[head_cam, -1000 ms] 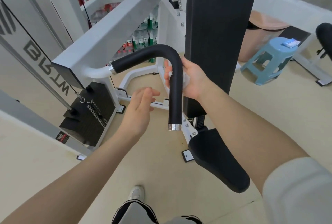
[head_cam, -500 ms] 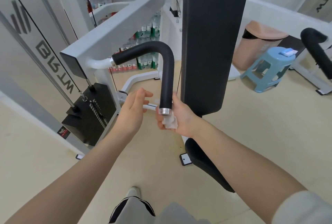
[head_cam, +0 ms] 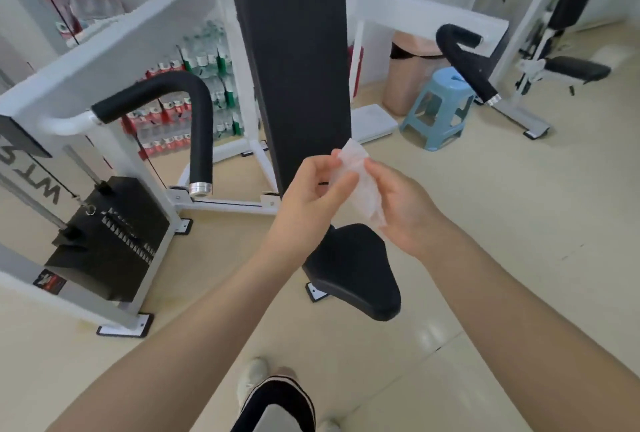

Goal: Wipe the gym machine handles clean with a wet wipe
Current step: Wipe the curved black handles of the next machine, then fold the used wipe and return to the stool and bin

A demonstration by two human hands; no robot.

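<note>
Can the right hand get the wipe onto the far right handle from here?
Probably not without stepping over. The right hand and left hand both hold the wet wipe in front of the back pad; the right handle sits well beyond, though nothing blocks the path.

The white wet wipe (head_cam: 360, 182) is crumpled, held up at the middle. Two bent black handles: one (head_cam: 197, 120) at nine o'clock, one (head_cam: 460, 57) at two o'clock.
</note>
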